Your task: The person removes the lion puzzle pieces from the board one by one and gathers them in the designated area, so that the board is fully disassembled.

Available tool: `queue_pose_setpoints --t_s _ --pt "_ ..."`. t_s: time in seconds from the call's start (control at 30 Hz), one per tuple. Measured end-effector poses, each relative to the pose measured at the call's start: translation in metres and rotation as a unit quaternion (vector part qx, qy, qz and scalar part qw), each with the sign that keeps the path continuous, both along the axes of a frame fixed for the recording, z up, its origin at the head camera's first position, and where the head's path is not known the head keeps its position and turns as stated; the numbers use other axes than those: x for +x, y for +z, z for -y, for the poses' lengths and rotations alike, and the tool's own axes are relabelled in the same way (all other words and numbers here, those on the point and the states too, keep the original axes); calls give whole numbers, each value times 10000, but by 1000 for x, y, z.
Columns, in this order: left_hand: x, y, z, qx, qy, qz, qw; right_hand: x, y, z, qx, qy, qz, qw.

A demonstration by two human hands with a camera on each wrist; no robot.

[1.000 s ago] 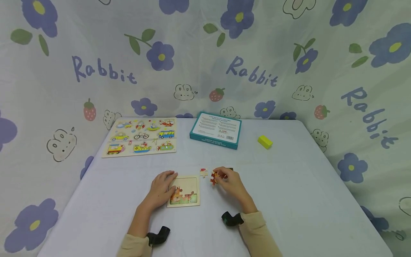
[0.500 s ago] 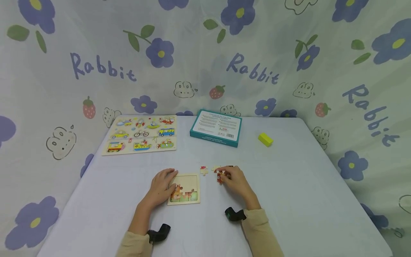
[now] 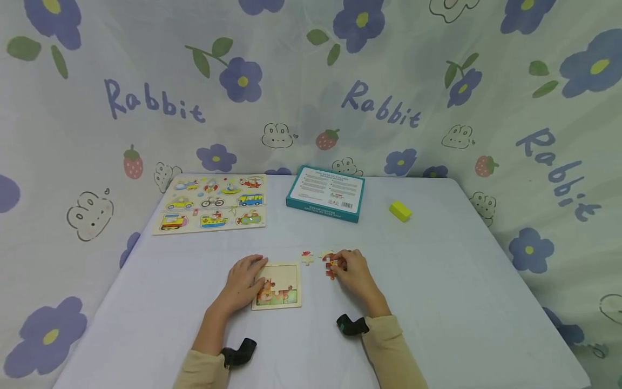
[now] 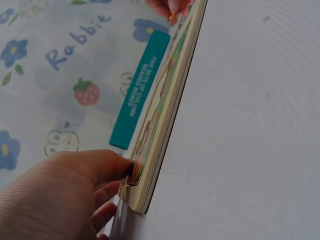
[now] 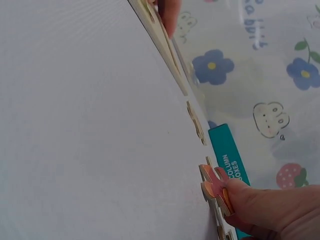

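A small wooden jigsaw tray (image 3: 277,265), partly filled with orange and green puzzle pieces (image 3: 279,297), lies flat before me. My left hand (image 3: 243,278) rests along its left side, fingers loosely extended. In the left wrist view, the thumb (image 4: 112,165) touches the pieces at the tray's edge. My right hand (image 3: 357,273) pinches a red-orange puzzle piece (image 5: 215,185) between thumb and fingers, right of the tray. The right wrist view shows that piece tilted. A loose piece with a red mark (image 3: 307,258) lies between tray and right hand; a pale piece (image 3: 324,254) is partly covered behind the fingers.
At the back left lies a vehicle picture board (image 3: 211,204). A teal box (image 3: 325,193) lies at the back middle, and a yellow block (image 3: 400,211) to its right. A patterned curtain (image 3: 301,81) hangs behind the white table (image 3: 452,281).
My right hand has shifted slightly right with the red-orange piece, and the pale piece behind it has come into view. The left hand stays on the tray.
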State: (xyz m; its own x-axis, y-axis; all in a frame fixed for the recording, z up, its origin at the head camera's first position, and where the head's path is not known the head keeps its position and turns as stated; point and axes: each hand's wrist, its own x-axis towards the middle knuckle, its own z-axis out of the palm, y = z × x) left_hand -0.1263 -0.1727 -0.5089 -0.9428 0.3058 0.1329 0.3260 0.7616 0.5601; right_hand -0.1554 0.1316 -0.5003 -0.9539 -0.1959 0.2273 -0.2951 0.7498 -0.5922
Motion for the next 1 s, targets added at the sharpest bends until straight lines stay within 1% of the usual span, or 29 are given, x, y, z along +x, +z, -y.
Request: queue_pose_setpoints --t_s 0.27,0.53,0.73,0.8,1.0 --pt "1 -2 0 -17 14 -28 10000 3 -3 5 664 -19 -475 9967" --pt "-1 -2 -1 -34 -12 -72 10000 4 0 5 1057 -168 -456 9932" --pt "-1 -1 -2 -33 -16 -138 9999 4 -2 4 1104 -194 -619 9918" --pt "-1 -1 -2 -32 -17 -188 9998 4 -4 4 1135 -215 -575 9916" --pt "-1 -3 -2 -57 8 -149 9999 6 -6 6 1381 -323 -224 9896"
